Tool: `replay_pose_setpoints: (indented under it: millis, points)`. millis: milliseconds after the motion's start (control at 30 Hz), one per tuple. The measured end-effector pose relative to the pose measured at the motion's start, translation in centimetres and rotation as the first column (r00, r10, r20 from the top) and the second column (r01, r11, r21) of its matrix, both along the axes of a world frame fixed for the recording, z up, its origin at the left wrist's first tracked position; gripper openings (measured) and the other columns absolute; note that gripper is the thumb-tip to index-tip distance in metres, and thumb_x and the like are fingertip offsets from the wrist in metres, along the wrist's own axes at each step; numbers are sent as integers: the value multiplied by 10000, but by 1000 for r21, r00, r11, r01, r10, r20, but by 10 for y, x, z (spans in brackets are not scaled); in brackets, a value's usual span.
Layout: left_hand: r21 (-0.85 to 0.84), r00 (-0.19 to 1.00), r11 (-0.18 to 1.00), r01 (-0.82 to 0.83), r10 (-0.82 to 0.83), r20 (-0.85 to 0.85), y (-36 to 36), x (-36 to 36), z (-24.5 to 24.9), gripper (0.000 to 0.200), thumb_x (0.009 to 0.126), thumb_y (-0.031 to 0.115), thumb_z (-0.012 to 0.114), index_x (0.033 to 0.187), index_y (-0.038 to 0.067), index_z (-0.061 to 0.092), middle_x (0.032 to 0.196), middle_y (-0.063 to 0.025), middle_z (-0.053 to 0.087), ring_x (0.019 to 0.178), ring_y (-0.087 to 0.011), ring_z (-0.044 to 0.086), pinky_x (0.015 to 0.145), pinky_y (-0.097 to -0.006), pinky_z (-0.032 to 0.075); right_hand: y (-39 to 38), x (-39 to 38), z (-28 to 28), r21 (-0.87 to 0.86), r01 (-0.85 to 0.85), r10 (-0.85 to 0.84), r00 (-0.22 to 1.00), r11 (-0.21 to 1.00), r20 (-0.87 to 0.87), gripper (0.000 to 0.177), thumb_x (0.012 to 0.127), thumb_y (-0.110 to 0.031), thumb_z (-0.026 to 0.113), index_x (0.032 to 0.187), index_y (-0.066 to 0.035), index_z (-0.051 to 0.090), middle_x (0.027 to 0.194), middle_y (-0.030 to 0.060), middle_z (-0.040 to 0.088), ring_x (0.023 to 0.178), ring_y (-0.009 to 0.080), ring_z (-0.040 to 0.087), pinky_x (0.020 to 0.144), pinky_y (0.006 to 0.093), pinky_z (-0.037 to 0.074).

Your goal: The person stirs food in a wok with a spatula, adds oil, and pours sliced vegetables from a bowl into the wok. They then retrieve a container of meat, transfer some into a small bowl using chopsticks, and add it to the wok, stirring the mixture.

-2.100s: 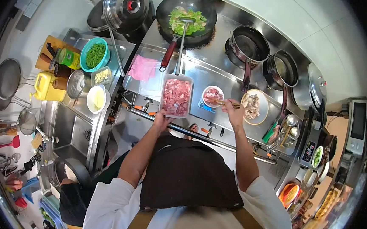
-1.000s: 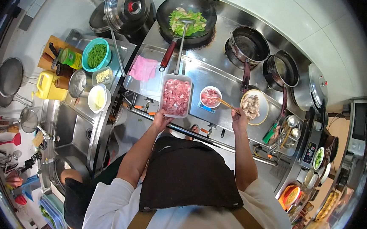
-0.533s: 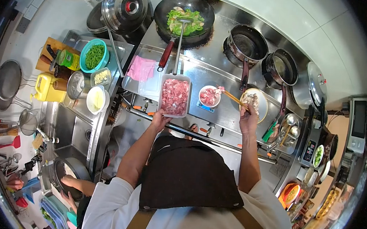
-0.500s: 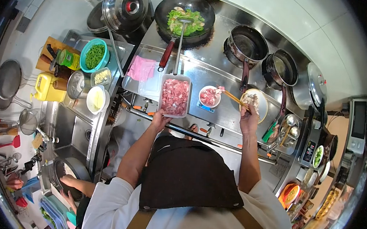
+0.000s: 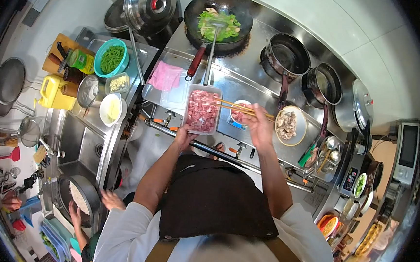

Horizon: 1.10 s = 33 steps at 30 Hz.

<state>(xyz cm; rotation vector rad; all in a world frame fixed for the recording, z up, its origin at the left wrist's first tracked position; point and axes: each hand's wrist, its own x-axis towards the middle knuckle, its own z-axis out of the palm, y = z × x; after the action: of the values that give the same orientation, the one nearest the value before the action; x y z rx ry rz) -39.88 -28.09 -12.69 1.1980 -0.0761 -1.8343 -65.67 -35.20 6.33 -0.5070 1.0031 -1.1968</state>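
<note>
My left hand [image 5: 185, 137] grips the near end of a clear plastic container [image 5: 217, 109] filled with raw sliced meat [image 5: 202, 112]. In my right hand [image 5: 260, 126] is a pair of chopsticks [image 5: 236, 108], their tips reaching left to the meat in the container. Partly hidden beneath the chopsticks and my fingers, a small white bowl [image 5: 232, 117] of raw meat sits on a blue kitchen scale [image 5: 239, 126]. To the right of my right hand stands a white plate [image 5: 297, 138] with pale sliced food [image 5: 287, 125] on it.
A wok [image 5: 245, 14] with green vegetables and a spatula [image 5: 216, 34] is on the stove, its handle pointing towards me. Two dark pans [image 5: 287, 53] [image 5: 322, 83] stand further right. On the left are a sink [image 5: 80, 146] and a co-worker's hands [image 5: 112, 201] by a pot [image 5: 93, 193].
My right hand has moved left with the chopsticks, from above the plate to the meat container. The co-worker's hands have shifted at the pot, one now outside it.
</note>
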Motion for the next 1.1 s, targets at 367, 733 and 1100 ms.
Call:
replay_pose_setpoints:
  millis: [367, 733, 1100]
  points:
    - [-36, 998, 998, -55, 55, -7, 1, 2, -10, 430, 789, 131, 514, 1210, 48, 477, 1058, -94, 598, 989, -244, 581, 875, -431, 466, -14, 33, -63, 43, -60, 65, 991, 997, -121, 246, 888, -214, 606, 963, 20, 596, 871, 116, 635, 677, 186, 659, 601, 270, 555]
    - [-14, 998, 998, -59, 59, -25, -1, 2, -10, 518, 761, 92, 507, 1265, 51, 392, 1198, -143, 502, 1115, -320, 500, 953, -521, 404, -15, 12, -29, 42, -256, 242, 835, 966, -494, 257, 883, -189, 596, 1001, 36, 632, 829, 119, 664, 683, 176, 661, 595, 261, 544]
    - [-45, 999, 999, -31, 30, -22, -24, 16, -15, 546, 838, 299, 595, 1293, 95, 372, 1230, -112, 483, 1128, -303, 474, 913, -490, 415, 31, -63, -104, 240, 466, -502, 857, 851, 116, 238, 912, -204, 539, 986, 20, 575, 930, 127, 646, 835, 206, 657, 743, 297, 567]
